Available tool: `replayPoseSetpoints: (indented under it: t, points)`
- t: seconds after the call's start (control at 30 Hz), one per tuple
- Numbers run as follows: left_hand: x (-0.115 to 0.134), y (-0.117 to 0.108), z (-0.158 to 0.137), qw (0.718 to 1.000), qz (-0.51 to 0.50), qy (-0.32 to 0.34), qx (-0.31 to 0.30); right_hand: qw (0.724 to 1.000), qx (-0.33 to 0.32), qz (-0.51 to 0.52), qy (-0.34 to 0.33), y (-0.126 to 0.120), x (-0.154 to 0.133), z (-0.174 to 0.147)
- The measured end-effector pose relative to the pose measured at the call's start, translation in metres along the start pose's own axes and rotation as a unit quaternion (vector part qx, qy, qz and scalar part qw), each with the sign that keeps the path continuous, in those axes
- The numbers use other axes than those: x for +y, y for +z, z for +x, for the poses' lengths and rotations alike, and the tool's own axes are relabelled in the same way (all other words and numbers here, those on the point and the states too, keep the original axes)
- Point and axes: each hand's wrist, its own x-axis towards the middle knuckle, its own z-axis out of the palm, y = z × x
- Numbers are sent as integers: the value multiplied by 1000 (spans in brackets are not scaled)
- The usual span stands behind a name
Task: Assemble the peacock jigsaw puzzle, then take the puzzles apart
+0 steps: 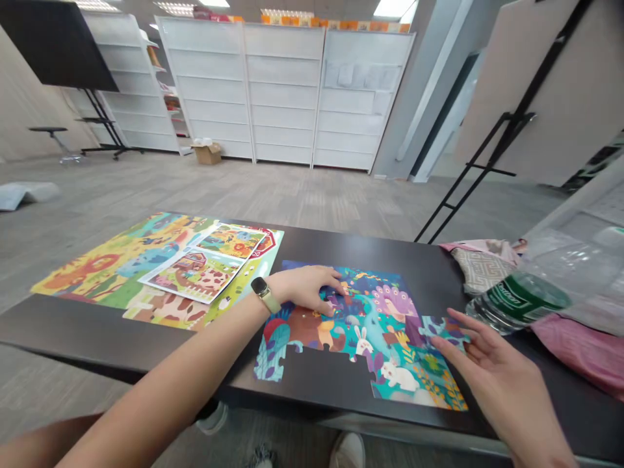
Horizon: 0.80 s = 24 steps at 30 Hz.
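A partly joined jigsaw puzzle [375,325] with forest animals lies on the dark table, a bare gap in its front edge. My left hand [309,289], with a watch on its wrist, rests on the puzzle's upper left part, fingers spread and holding nothing. Between the thumb and fingers of my right hand [502,370] is a puzzle piece [442,330] in blue, teal and purple. It is at the puzzle's right edge, overlapping or touching the joined part; whether it is seated I cannot tell.
Farther left on the table [336,250] lie finished-looking animal puzzles [102,266] with two picture sheets [195,273] on top. A large clear bottle [521,299] with a green label lies at the right, beside pink cloth [580,351]. A black-legged stand [478,169] is behind.
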Motion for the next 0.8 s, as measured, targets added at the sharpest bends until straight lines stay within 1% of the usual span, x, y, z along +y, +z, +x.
replayPoseSetpoints:
  t: [0.1, 0.13, 0.23, 0.4, 0.43, 0.5, 0.57, 0.67, 0.8]
  points:
    - [-1, 0, -1, 999, -22, -15, -17, 995, -57, 60, 54, 7, -10, -7]
    - [-1, 1, -1, 999, -25, -17, -19, 993, -70, 79, 58, 10, -14, -9]
    - [-1, 3, 1, 999, -27, -17, -16, 987, -114, 108, 38, 28, -30, -24]
    - [2, 7, 8, 999, 3, -16, -27, 969, -235, 71, -25, 86, -57, -76]
    - [3, 7, 8, 1000, 5, -13, -27, 968, -240, 56, -44, 98, -60, -86]
    - [4, 7, 9, 1000, 3, -7, -23, 971, -218, 39, -89, 116, -66, -100]
    - [4, 7, 9, 1000, 4, -12, -22, 970, -206, 36, -121, 128, -71, -107]
    - [2, 8, 10, 1000, 10, -15, -24, 963, -216, 4, -162, 138, -77, -109]
    - [-2, 9, 11, 1000, 3, 16, -4, 945, -183, -106, -248, 142, -78, -110]
